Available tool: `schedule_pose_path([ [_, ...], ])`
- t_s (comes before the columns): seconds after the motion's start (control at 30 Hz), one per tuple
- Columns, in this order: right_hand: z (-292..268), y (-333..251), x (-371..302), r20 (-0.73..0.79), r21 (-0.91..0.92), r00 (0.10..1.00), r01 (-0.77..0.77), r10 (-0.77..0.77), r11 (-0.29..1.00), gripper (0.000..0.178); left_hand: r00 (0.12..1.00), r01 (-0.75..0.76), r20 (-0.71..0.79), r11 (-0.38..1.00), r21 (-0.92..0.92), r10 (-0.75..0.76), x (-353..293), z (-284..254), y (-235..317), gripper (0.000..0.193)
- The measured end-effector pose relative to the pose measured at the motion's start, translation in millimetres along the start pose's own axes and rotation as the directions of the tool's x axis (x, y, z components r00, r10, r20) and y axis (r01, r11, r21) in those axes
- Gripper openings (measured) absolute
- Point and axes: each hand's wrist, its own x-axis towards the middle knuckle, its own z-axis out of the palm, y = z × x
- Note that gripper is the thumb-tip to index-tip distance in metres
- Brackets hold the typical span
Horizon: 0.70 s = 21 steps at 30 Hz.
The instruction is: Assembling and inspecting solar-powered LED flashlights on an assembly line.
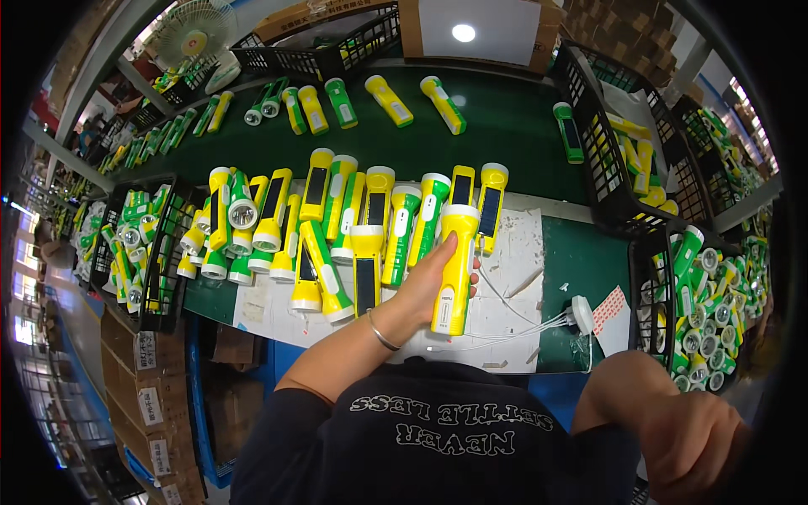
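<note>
My left hand (423, 284), with a thin bracelet on the wrist, grips a yellow flashlight (456, 252) by its body and holds it upright over a white sheet (518, 244) on the bench. Just left of it lies a row of yellow and green flashlights (337, 219), side by side. My right hand (694, 438) hangs low at the bottom right, below a black basket (641, 295) of flashlights. Its back faces the camera and the fingers are hidden.
A white plug with thin white cables (581, 313) lies on the sheet. Beyond it, a green conveyor belt (505, 126) carries scattered flashlights. Black baskets of flashlights stand at the left (164, 252) and far right (606, 168). Cardboard boxes (143, 396) sit under the bench.
</note>
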Motion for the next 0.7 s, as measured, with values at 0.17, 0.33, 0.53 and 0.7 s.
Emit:
schedule_pose_path([
  [0.17,10,2,-11,-0.032,-0.117,0.999,0.04,-0.044,0.992,0.019,1.0,0.012,-0.02,0.999,0.042,-0.011,-6,1,1,0.038],
  [0.33,-5,5,-42,0.087,0.012,0.987,0.136,-0.136,0.991,0.013,1.0,0.001,0.006,0.997,0.072,-0.002,-5,-1,-1,0.038],
  [0.53,-27,88,-96,-0.65,-0.498,0.33,-0.865,0.684,-0.057,0.015,0.983,-0.176,-0.006,0.961,0.215,0.181,-5,-6,2,0.035],
  [0.7,-25,125,-134,-0.468,-0.878,0.651,-0.416,0.598,-0.235,0.011,0.972,-0.212,0.131,0.97,0.115,0.196,-8,0,1,0.036],
])
